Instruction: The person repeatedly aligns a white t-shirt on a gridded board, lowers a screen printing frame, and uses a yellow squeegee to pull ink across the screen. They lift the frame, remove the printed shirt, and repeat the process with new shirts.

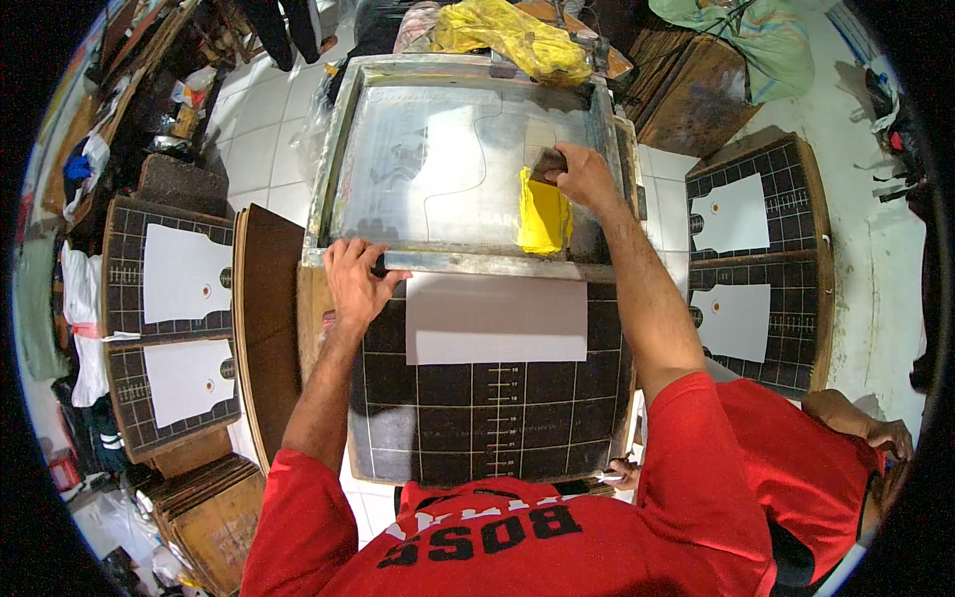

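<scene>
Over the right half of the framed screen, we pinch the dark scraper between right-hand thumb and fingers, at the far end of the yellow patch, lengthwise toward us, while our left hand lies farther off, fingers slightly parted on the near rim, clasp indeterminable.

Bold black capitals cross the red shirt. Small white numbers run down the middle of the gridded board, with fainter lettering across it. Pale letters show on the screen. Markings on the left boards and right boards are too small to read.
</scene>
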